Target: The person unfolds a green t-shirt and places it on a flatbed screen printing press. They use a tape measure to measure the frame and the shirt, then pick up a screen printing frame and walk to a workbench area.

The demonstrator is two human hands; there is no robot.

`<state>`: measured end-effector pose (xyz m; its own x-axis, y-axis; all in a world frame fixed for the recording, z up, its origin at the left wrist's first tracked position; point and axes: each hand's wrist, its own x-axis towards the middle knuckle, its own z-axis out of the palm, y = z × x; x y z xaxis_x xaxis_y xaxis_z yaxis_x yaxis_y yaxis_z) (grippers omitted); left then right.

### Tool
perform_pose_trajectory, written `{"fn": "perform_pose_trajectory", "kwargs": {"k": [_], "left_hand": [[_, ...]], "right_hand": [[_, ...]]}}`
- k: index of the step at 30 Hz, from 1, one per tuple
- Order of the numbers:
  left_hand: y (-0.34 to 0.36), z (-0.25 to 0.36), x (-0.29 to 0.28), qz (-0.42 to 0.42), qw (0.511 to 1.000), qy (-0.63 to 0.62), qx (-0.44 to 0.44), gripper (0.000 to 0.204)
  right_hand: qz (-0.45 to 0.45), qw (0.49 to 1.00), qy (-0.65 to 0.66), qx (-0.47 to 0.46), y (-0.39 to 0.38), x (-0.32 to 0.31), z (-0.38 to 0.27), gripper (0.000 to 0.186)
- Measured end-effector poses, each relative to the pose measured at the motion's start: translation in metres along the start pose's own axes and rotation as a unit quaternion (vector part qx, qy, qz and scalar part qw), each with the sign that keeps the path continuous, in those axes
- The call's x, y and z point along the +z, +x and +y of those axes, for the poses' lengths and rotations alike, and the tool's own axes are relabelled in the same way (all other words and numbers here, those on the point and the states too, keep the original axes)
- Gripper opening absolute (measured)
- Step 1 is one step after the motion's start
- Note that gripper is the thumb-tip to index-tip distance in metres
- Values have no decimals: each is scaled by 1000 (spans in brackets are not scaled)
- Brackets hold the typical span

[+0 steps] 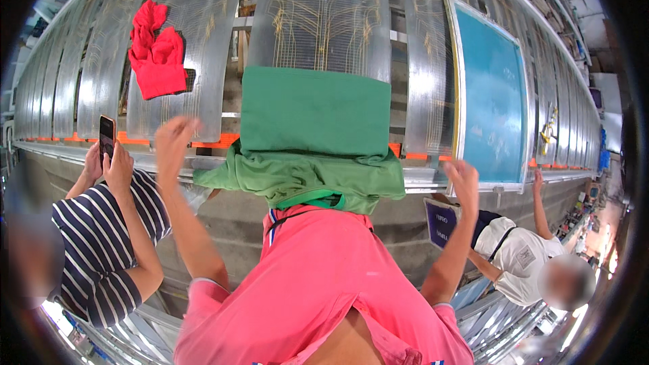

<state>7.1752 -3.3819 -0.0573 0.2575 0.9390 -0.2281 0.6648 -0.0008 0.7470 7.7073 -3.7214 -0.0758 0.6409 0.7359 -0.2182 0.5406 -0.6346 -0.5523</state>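
Observation:
A green garment point(315, 113) lies over a flat metal-topped board in front of me. Its far part is smooth, and its near part is bunched in folds point(304, 174) at the table edge, close to my body. My left hand point(177, 143) is raised to the left of the garment, apart from it and smeared by motion. To the right of the garment, also apart from it, my right hand point(463, 179) is raised with its fingers curled in and nothing visible in them.
A crumpled red garment point(159, 57) lies on a board to the left. A blue-green framed screen point(492, 94) rests at the right. On the left, a person in stripes point(111, 230) holds a phone point(107, 138). Another person in white point(524, 257) stands on the right beside a dark blue panel point(439, 224).

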Motion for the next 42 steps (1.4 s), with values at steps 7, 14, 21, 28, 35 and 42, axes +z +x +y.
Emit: {"fn": "perform_pose_trajectory", "kwargs": {"k": [7,14,21,28,35,42], "left_hand": [[142,-33,186,66,959,81,263,31],[166,-34,180,-51,948,233,211,23],[164,-36,162,-113,982,50,140,23],[144,-17,149,-126,961,49,240,23],[125,-27,131,-104,959,23,262,21],[40,-22,60,-553,831,-13,-47,23]], "right_hand": [[58,969,50,-235,142,174,-49,18],[43,971,-18,-235,185,198,-48,20],[-46,973,100,-201,188,180,-39,24],[-97,953,-36,-286,172,162,-44,31],[-90,956,-37,-279,157,162,-35,18],[-613,785,85,21,83,91,-25,20]]}}
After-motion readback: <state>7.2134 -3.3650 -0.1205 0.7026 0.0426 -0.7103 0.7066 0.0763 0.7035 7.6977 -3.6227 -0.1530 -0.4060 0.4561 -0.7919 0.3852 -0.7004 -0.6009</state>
